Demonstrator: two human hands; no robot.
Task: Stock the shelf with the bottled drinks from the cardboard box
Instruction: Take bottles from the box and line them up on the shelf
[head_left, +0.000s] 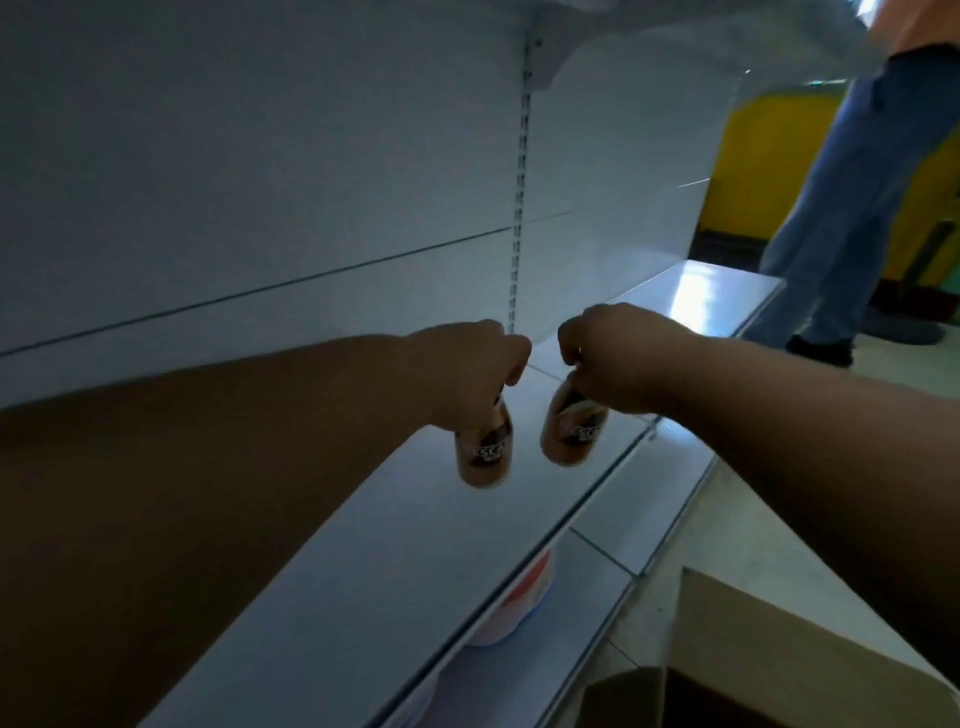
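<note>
My left hand grips the top of a small brown coffee bottle and holds it over the white shelf. My right hand grips the neck of a second brown bottle, which tilts to the left just above the shelf surface. Both bottles hang close together near the shelf's middle, with their caps hidden by my fingers. The open cardboard box sits at the lower right, its inside dark.
A white back panel with a slotted upright rises behind the shelf. Below the shelf edge stand white and red tubs. A person in blue jeans stands at the far right on the tiled floor.
</note>
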